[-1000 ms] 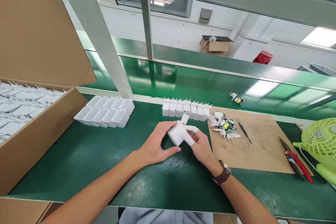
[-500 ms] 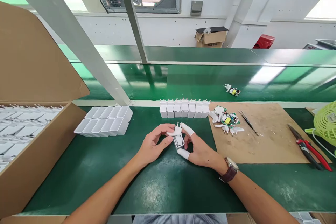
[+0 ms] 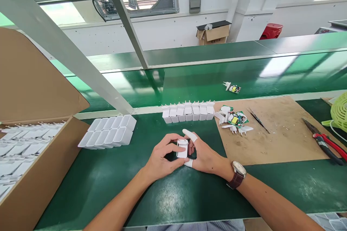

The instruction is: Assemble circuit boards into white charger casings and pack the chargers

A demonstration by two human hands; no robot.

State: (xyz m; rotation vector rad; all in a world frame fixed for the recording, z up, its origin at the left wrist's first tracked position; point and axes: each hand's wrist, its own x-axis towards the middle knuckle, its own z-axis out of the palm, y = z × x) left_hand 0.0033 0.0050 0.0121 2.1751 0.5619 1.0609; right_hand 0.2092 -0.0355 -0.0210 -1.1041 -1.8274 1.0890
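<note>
Between my two hands, above the green bench, is a small white plug charger (image 3: pixel 182 148). My left hand (image 3: pixel 162 157) grips it from the left, with a finger over its upper face and the thumb at its near edge. From the other side my right hand (image 3: pixel 207 155) closes round it, white finger cots on the thumb and index finger. The charger's pins cannot be made out. Just beyond the hands stands a row of white chargers (image 3: pixel 188 112) with pins upward. To the left are two rows of open white cases (image 3: pixel 108 131).
An open carton (image 3: pixel 58 155) of white parts is at left. On a brown board (image 3: pixel 260 151) lie circuit boards with plug parts (image 3: pixel 234 119), tweezers (image 3: pixel 258 120) and red-handled pliers (image 3: pixel 325 142). Another circuit board (image 3: pixel 232 87) is farther back. A green basket-like object (image 3: pixel 341 113) sits at right.
The charger has been turned in my hands, and its pins no longer show. My left fingers have moved onto its face. The view has tilted and shifted slightly.
</note>
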